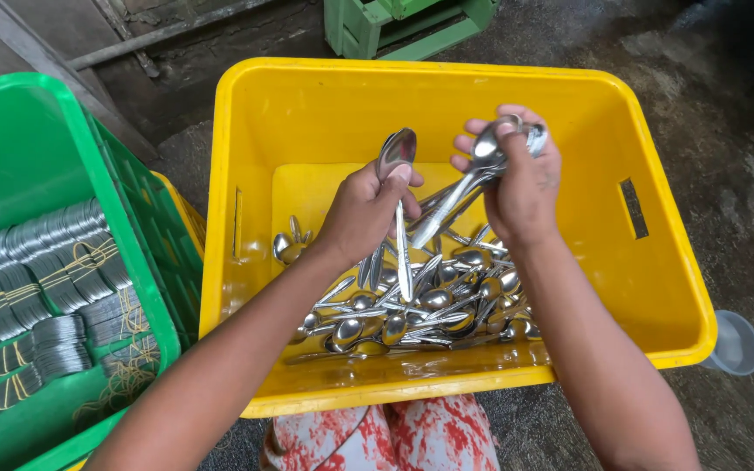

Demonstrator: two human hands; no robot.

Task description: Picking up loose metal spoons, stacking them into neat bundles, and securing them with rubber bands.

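Over the yellow crate [246, 174], the left hand [364, 214] is closed on a single spoon [399, 205], bowl upward and handle pointing down toward the loose spoon pile [412, 310] on the crate floor. The right hand [517, 179], also above the crate and just beside the left, is clenched around a bunch of spoons [482, 166], bowls at the fingers and handles slanting down toward the left hand. Left of the yellow crate and touching it stands a green crate [124, 209] holding banded bundles [45, 288] of flat metal pieces; a small clear cup [735, 344] sits on the floor at the yellow crate's right corner.
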